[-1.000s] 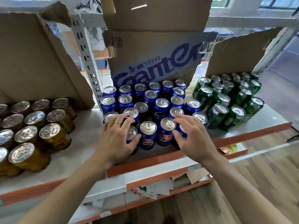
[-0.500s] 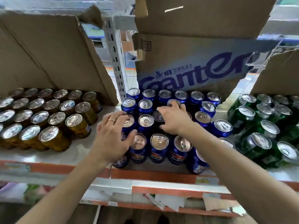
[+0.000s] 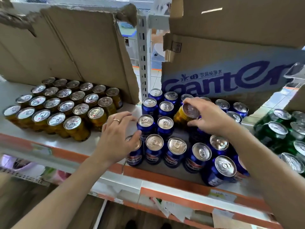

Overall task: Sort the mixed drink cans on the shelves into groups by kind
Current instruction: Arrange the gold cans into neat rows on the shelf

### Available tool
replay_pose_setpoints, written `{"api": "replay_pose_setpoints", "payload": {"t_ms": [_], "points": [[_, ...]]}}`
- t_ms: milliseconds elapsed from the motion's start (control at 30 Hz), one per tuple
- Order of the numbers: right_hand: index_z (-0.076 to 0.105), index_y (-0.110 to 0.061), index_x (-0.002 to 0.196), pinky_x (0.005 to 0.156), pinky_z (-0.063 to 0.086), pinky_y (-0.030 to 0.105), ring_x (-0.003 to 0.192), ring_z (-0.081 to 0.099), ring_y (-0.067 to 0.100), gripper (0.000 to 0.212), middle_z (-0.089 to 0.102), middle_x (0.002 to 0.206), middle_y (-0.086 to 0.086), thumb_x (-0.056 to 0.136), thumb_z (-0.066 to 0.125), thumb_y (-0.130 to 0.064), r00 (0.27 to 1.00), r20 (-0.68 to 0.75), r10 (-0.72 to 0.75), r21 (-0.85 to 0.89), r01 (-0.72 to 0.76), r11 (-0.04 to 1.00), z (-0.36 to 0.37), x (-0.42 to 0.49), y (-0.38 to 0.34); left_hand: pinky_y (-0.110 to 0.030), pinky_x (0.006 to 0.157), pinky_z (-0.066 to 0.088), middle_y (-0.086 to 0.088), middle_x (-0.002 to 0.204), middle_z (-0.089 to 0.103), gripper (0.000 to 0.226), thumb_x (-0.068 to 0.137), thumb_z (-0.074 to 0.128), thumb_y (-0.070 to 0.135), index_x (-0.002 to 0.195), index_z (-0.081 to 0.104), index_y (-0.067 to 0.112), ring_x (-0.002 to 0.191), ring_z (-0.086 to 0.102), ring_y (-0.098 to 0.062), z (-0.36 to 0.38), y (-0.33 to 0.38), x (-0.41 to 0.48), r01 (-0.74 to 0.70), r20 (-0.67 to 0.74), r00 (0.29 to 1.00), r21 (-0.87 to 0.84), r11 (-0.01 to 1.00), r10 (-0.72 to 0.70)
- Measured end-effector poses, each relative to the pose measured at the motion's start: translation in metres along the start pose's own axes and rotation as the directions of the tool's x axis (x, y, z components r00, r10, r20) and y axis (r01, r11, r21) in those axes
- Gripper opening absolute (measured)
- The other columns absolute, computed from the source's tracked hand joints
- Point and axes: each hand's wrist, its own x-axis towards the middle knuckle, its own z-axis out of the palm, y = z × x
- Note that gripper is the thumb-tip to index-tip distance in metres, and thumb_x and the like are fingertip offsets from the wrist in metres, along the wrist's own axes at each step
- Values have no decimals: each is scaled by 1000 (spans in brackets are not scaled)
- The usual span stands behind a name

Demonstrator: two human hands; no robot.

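Twenty-four gold cans in all: twenty-three stand packed in four rows (image 3: pixel 66 106) on the shelf (image 3: pixel 39 138), off beyond the left hand's (image 3: pixel 115 138) little-finger side, and one gold can (image 3: pixel 180 117) is in the right hand (image 3: pixel 209 118). That hand's fingers are curled over the can's silver top with the thumb clamped on its near side. The can is tilted, with its base down among the blue cans (image 3: pixel 177 145).

At least seventeen blue tops can be counted around and under the two hands. More are hidden beneath the right palm and forearm, so the full number cannot be told. The left hand's fingers are spread apart and nearly straight, with a ring (image 3: pixel 116 120) on one. Its thumb lies against the blue cans at the front left, and its fingertips are blurred.

Past the right wrist stand green cans (image 3: pixel 278 129). About six show, and the rest are cut off by the edge.

Beyond the right fingertips a cardboard box (image 3: pixel 222 80) reads "Ganten" in blue under small Chinese characters. The blue cans carry a red, white and blue band, its lettering too smeared to read
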Motion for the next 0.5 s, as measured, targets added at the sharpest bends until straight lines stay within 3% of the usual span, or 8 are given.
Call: {"api": "replay_pose_setpoints", "payload": {"t_ms": [100, 233, 500], "points": [[45, -31, 136, 99, 42, 27, 120, 50, 13, 71, 51, 133, -10, 78, 81, -13, 998, -2, -65, 179, 64, 982, -33, -11, -5, -39, 104, 34, 6, 139, 49, 41, 90, 64, 41, 126, 57, 22, 134, 33, -15, 0, -2, 2, 19, -8, 1000, -10, 1000, -19], [47, -39, 133, 95, 48, 27, 119, 54, 7, 71, 54, 130, -15, 80, 76, -2, 991, 96, -96, 359, 55, 932, -51, -18, -29, -42, 104, 35, 5, 138, 50, 44, 90, 62, 43, 128, 56, 21, 134, 36, -18, -3, -9, 7, -7, -19, 1000, -33, 999, 7], [48, -34, 140, 104, 43, 27, 122, 54, 1, 73, 58, 130, -15, 79, 79, -9, 992, 64, -108, 343, 80, 936, -13, 9, -115, -45, 110, 36, 0, 138, 52, 53, 85, 50, 53, 125, 57, 19, 132, 38, -21, -51, -78, 5, -52, -31, 998, -48, 997, 51]]}}
